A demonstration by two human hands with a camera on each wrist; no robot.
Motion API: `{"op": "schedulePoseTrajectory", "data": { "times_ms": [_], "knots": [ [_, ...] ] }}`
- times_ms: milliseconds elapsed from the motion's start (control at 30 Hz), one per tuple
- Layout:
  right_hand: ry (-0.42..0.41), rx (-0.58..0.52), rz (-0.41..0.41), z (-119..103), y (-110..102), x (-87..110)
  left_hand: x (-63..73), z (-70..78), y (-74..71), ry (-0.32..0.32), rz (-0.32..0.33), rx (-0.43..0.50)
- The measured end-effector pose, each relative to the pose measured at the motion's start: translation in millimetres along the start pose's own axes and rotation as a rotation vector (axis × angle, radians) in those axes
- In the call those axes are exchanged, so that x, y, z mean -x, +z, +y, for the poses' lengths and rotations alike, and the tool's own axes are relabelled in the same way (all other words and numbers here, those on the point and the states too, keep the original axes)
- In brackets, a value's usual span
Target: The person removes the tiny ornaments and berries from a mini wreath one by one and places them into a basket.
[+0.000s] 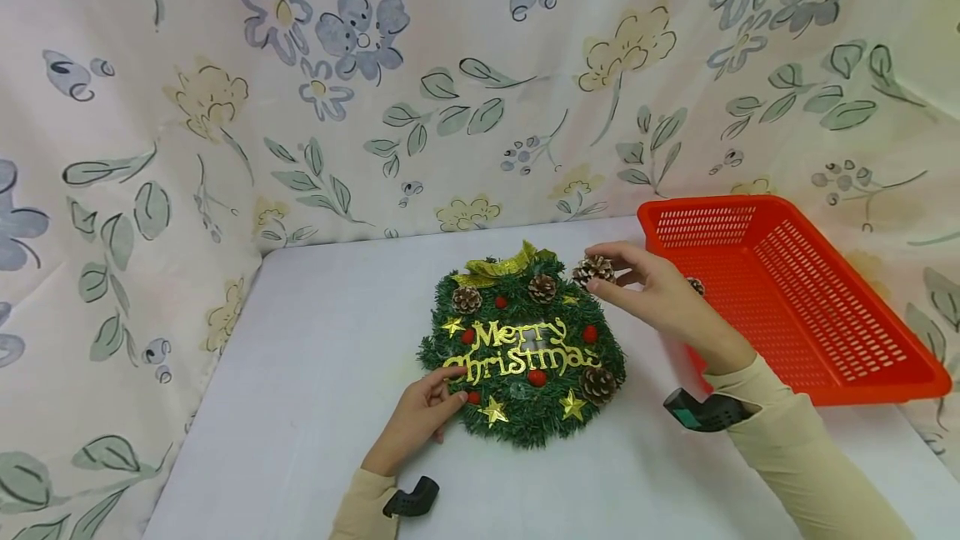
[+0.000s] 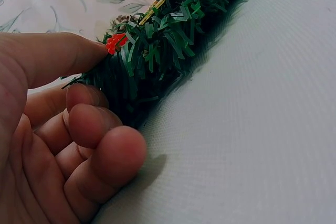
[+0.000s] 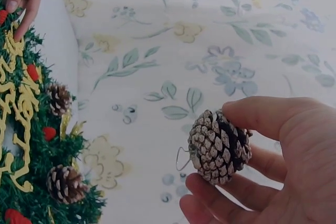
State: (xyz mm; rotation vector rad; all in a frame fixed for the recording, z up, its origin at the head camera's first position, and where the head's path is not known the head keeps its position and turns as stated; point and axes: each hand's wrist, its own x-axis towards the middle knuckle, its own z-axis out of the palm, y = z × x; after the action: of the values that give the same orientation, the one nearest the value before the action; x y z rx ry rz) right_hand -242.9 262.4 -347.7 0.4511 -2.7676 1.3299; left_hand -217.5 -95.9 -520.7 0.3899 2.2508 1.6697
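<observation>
A green tinsel wreath (image 1: 528, 432) with gold "Merry Christmas" lettering (image 1: 517, 361) lies on the white table. Red berries, gold stars, a gold bow (image 1: 495, 267) and several pine cones decorate it. At its lower left edge my left hand (image 1: 420, 413) grips the wreath, one fingertip by a red berry (image 2: 116, 42). My right hand (image 1: 663, 302) pinches a white-tipped pine cone (image 3: 218, 148) between thumb and fingers, over the wreath's upper right edge. A thin wire loop (image 3: 182, 159) sticks out of this cone's base, turned toward the wreath in the right wrist view.
On the right stands a red plastic basket (image 1: 862, 395) with slotted walls. Another pine cone (image 1: 697, 285) shows inside it, partly hidden behind my right hand. A floral curtain (image 1: 450, 157) hangs behind the table (image 1: 300, 373) and along its sides.
</observation>
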Motion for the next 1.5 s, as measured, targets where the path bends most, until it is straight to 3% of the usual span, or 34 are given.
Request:
{"op": "schedulePoseTrajectory", "data": {
  "times_ms": [400, 800, 1067, 1500],
  "knots": [
    [-0.005, 0.005, 0.055, 1.2, -15.8, 0.9, -0.3, -1.5, -0.5, 0.018, -0.002, -0.001],
    [0.047, 0.062, 0.112, 7.0, -32.1, 0.6, 1.1, 2.0, -1.4, 0.0, -0.008, 0.001],
    [0.033, 0.055, 0.14, 12.0, -37.7, -1.2, 1.1, 1.4, -1.0, 0.012, -0.011, 0.02],
    [0.092, 0.01, 0.162, 18.4, -50.8, -2.0, -0.4, -0.9, -0.7, -0.002, -0.001, 0.001]
  ]
}}
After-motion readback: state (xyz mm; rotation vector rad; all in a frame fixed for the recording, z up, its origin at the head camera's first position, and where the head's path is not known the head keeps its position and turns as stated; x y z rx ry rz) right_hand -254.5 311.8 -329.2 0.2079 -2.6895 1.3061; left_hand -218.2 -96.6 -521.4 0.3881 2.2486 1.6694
